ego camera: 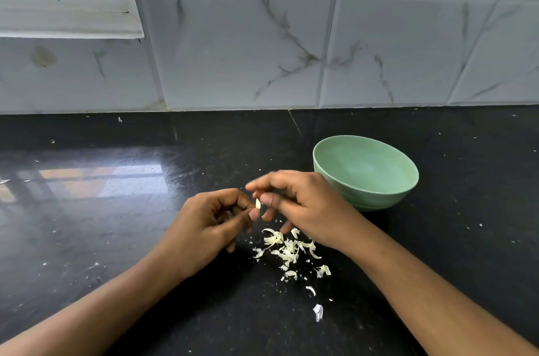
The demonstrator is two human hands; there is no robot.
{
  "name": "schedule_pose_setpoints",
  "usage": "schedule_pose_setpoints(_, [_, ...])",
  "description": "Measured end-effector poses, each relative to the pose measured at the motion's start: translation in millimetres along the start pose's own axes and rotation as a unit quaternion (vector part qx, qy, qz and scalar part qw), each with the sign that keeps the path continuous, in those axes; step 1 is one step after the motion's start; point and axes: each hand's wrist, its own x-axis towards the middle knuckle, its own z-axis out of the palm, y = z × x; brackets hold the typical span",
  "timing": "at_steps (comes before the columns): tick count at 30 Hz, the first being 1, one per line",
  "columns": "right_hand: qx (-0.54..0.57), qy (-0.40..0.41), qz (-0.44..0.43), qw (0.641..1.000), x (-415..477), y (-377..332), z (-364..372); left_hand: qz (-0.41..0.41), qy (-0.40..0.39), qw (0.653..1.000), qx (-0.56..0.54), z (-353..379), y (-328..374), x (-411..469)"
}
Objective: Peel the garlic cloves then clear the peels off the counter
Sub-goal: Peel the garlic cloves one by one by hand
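Observation:
A small pale garlic clove [257, 203] is held above the black counter [116, 224], between both hands. My left hand [210, 224] pinches it from the left with thumb and fingertips. My right hand [303, 207] pinches it from the right, thumb against its skin. Under the hands lies a loose pile of whitish garlic peels [287, 250], with a few more scraps trailing toward me, the nearest one a peel scrap [318, 312].
A light green bowl [388, 192] stands on the counter just right of my right hand; its inside looks bare. A marble-tiled wall [262, 49] runs along the back, with a window sill [67, 14] at upper left. Tiny peel specks dot the counter.

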Motion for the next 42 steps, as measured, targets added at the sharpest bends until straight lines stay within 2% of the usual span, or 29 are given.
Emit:
schedule_pose_setpoints(7, [0.041,-0.007,0.016,0.999,2,3,-3,-0.004,0.007,1.0,0.001,0,1,1])
schedule_pose_setpoints(16, [0.051,0.006,-0.014,0.999,2,1,-3,-0.013,-0.01,0.996,-0.088,1,0,2])
schedule_pose_setpoints(28, [-0.083,0.053,-0.097,0.99,1,-2,9,-0.025,0.033,0.989,-0.142,4,7,3])
schedule_pose_setpoints(36, [-0.116,0.107,-0.147,0.977,0,-3,17,-0.071,0.01,0.976,-0.206,4,8,3])
schedule_pose_setpoints(42, [-0.159,0.124,-0.179,0.963,0,-5,22,-0.066,0.023,0.972,-0.225,4,6,3])
